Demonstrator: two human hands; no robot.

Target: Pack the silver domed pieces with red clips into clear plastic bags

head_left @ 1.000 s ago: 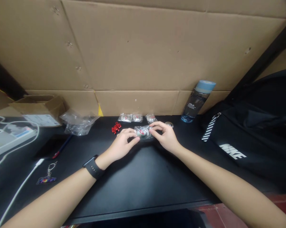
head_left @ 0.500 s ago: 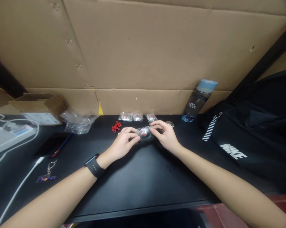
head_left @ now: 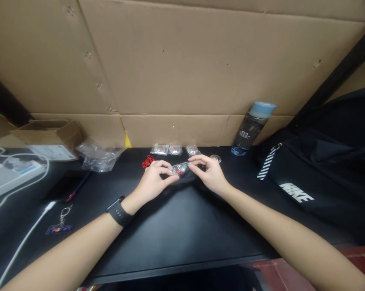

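Between my hands is a small clear plastic packet (head_left: 181, 168) with something silvery and red inside. My left hand (head_left: 160, 178), with a black watch on its wrist, pinches the packet's left end between thumb and fingers. The right end is pinched by my right hand (head_left: 207, 171). Behind them on the black table (head_left: 176, 242) lie wrapped round silvery pieces (head_left: 160, 149), two side by side and a third (head_left: 192, 150) a little to the right. A bare round piece (head_left: 215, 159) sits beyond my right hand. Red cords (head_left: 147, 161) lie just behind my left hand.
At the back left stand an open cardboard box (head_left: 51, 137) and crumpled clear plastic (head_left: 102, 155). A power strip (head_left: 15, 176), white cable and keychain (head_left: 59, 228) are at the left. A blue-capped bottle (head_left: 249, 129) and a black bag (head_left: 316, 173) occupy the right.
The packet has tilted and shifted slightly left between my hands, its red part now lower and nearer my left fingers. My left hand has moved a little left.
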